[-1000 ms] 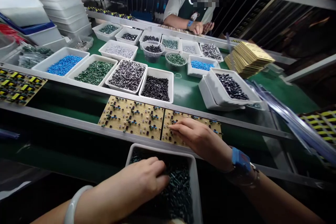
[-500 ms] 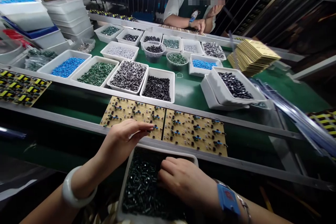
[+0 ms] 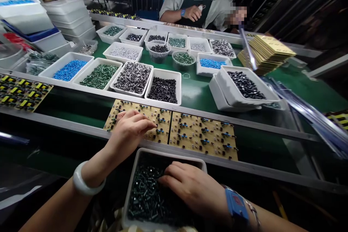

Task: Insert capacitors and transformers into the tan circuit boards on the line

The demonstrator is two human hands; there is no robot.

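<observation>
My left hand [image 3: 130, 128] is over the left of two tan circuit boards [image 3: 164, 138], its fingers pinched together near small parts on the surface. Whether something sits between the fingertips is hidden. My right hand [image 3: 190, 185] reaches into a white bin [image 3: 127, 203] in front of me. Its fingers are curled among dark green cylindrical capacitors [image 3: 146, 192], with the fingertips partly out of sight. Beside the left board lies the right circuit board [image 3: 202, 136], dotted with black, blue and silvery parts.
Metal rails [image 3: 258, 170] carry the boards. Beyond them stand several white bins of components [image 3: 163, 90]. Stacked bins [image 3: 246, 87] and a pile of tan boards [image 3: 269, 50] are at right. Another board with yellow parts [image 3: 19, 92] lies at left. A co-worker [image 3: 176, 7] sits opposite.
My left hand has shifted slightly left and up across the board, its fingers more bent. My right hand stays in the bin, moved slightly left. The co-worker's hands have lifted and spread apart.
</observation>
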